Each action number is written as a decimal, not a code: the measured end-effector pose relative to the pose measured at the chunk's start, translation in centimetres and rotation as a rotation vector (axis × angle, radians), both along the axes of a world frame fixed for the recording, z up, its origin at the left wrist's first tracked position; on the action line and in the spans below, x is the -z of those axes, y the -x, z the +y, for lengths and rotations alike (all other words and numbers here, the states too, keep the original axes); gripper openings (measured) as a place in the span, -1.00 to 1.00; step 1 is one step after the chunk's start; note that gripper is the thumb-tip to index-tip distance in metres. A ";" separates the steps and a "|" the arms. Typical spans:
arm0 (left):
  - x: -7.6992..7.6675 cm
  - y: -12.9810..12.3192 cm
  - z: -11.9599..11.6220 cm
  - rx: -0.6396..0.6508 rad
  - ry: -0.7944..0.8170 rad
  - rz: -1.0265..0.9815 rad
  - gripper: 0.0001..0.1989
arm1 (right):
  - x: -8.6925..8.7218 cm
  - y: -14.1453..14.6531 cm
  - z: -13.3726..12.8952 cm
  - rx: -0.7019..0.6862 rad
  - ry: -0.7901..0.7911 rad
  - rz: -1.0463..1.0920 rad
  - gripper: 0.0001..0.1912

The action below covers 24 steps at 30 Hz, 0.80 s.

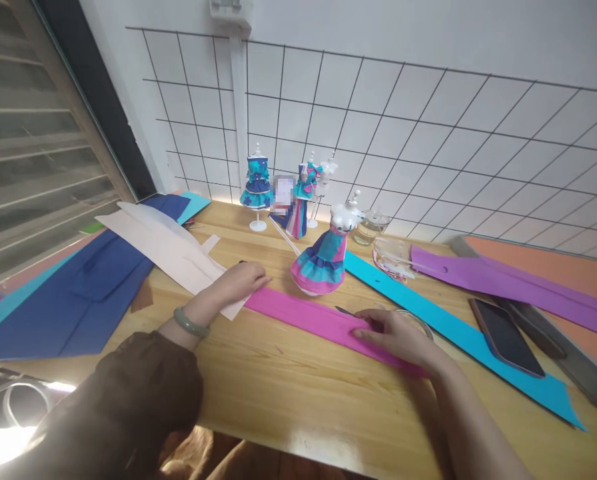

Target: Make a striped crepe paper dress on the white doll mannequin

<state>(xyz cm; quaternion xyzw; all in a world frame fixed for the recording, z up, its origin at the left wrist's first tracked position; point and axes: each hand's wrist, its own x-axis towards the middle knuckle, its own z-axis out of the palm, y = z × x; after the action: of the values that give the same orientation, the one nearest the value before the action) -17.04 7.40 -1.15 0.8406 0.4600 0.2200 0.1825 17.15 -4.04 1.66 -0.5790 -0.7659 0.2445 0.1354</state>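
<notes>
A long pink crepe paper strip lies slantwise across the wooden table between my hands. My left hand, below a green bangle, has its fingers together on the strip's left end, beside a pale pink sheet. Over the strip's right part, my right hand is closed; a slim dark pointed tool sticks out past its fingers, and the rest of it is hidden. Just behind the strip stands a small white dress form in a blue, purple and pink ruffled dress.
Navy paper overlaps other sheets at left. A turquoise strip runs to the right, with a phone on it. Purple paper lies beyond. More dressed forms and a glass jar stand near the wall grid.
</notes>
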 end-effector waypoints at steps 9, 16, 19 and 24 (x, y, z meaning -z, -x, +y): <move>-0.3 2.7 0.7 -0.158 0.017 0.135 -0.54 | 0.5 -2.6 0.2 0.113 0.020 -0.087 -0.77; -1.9 2.7 0.2 -0.270 0.004 0.474 -0.50 | -0.7 -1.0 0.0 0.070 0.103 -0.086 -0.73; -1.8 0.7 -0.8 -0.144 -0.008 0.375 -0.55 | -0.5 0.1 0.1 0.067 0.074 -0.065 -0.68; -0.8 -2.1 -2.1 0.305 0.046 0.228 -0.61 | 0.5 0.4 0.3 0.056 0.031 0.024 -0.81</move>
<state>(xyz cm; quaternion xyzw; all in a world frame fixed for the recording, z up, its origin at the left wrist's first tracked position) -14.92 5.27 -0.33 0.9158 0.3496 0.0826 0.1797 16.80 -3.71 1.13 -0.5992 -0.7439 0.2595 0.1421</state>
